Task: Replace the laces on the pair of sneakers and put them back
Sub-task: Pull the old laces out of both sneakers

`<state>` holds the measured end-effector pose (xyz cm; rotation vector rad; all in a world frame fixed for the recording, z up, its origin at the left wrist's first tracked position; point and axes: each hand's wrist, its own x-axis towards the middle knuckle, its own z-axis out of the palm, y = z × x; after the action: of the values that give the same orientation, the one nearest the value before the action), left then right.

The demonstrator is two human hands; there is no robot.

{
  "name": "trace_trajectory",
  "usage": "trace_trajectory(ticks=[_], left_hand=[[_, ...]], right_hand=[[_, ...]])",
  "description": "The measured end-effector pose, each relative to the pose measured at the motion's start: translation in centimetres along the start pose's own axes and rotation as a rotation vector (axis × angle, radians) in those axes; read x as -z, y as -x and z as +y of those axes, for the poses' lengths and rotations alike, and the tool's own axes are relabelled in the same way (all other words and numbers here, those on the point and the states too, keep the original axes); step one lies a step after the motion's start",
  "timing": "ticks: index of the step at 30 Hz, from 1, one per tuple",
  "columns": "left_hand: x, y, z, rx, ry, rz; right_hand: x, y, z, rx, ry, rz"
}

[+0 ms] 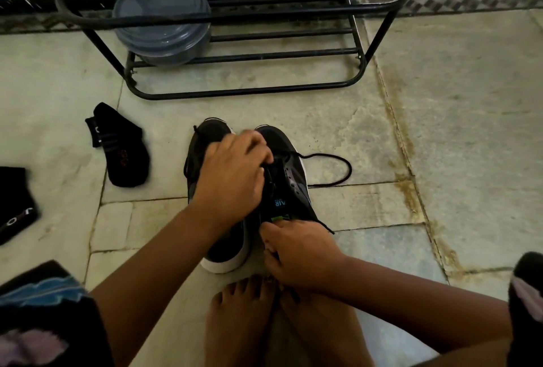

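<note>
The stone-tiled floor [440,102] carried a pair of black sneakers [282,190] standing side by side under the hands, with a loose black lace [338,167] looping onto the tiles just right of them. Left of the hands lay a black sock [123,155], and a second sock [14,205] lay farther left. Beyond the hands stood a black metal rack [244,73] on the floor.

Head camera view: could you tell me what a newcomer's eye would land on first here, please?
First, the two hands working on the right sneaker of a black pair at centre: the left hand at its laces, the right hand gripping near the tongue. A loose black lace loops onto the floor to the right. Two black socks lie to the left, and a black metal rack holding a grey lidded container stands behind.
</note>
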<state>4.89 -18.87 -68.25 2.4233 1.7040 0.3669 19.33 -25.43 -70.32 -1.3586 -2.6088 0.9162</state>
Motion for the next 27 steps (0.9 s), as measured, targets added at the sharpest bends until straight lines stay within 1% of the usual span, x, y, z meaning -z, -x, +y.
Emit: trace_trajectory(ticks=[2,4,7,11,15,19,23,25,27], left_hand=[[-1.0,0.0,0.3,0.011,-0.063,-0.115],[-1.8,0.0,0.0,0.028,-0.097,-0.157],[-2.0,-0.1,-0.6,0.051,-0.128,-0.152],[-1.9,0.0,-1.3,0.03,-0.152,-0.171],[-1.6,0.0,-1.9,0.015,-0.134,-0.164],[-1.9,0.0,-1.6,-0.01,-0.108,-0.199],[-1.6,-0.3,-2.1,0.03,0.003,-0.123],[-0.9,-0.6,-2.7,0.065,0.026,-0.041],[0.1,-0.7,-3.6,0.142,0.066,0.064]], right_hand=[[-0.1,0.0,0.0,-0.004,0.008,-0.003],[-0.1,0.0,0.0,-0.002,0.017,-0.006],[-0.1,0.0,0.1,0.016,0.01,0.009],[-0.3,0.1,0.1,0.028,0.019,0.03],[-0.3,0.0,0.2,0.022,0.013,0.017],[0.0,0.0,0.0,0.008,0.012,-0.009],[0.1,0.0,-0.2,0.006,0.028,-0.02],[0.1,-0.1,-0.1,0.001,0.029,-0.031],[0.2,0.0,-0.1,-0.002,0.02,-0.047]])
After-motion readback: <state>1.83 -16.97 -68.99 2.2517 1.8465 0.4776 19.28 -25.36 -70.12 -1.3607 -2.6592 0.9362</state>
